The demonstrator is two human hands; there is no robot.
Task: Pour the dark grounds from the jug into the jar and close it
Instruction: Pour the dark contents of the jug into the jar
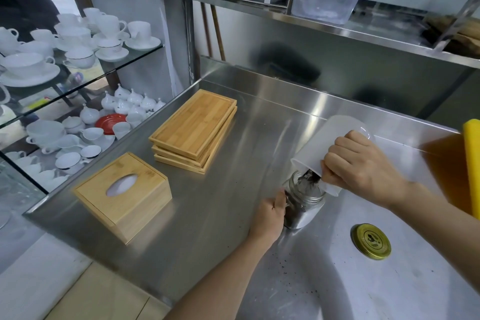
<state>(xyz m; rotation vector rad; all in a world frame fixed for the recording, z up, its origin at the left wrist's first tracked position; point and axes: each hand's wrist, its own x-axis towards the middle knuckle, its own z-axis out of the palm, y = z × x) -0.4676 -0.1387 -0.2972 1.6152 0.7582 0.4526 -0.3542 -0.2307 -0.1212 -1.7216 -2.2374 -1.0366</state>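
A glass jar (pixel 304 208) stands upright on the steel counter, partly filled with dark grounds. My left hand (pixel 270 218) grips its left side. A white jug (pixel 319 153) is tipped steeply over the jar's mouth, and dark grounds (pixel 310 178) slide from its rim into the jar. My right hand (pixel 363 166) holds the jug near its rim, fingers wrapped over the top. The jar's gold lid (pixel 371 241) lies flat on the counter to the right, apart from both hands.
A bamboo tissue box (pixel 124 195) and a stack of bamboo trays (pixel 194 130) sit to the left on the steel counter (pixel 207 228). Spilled specks dot the counter near the jar. A yellow object (pixel 471 163) stands at the right edge. Glass shelves of white cups are far left.
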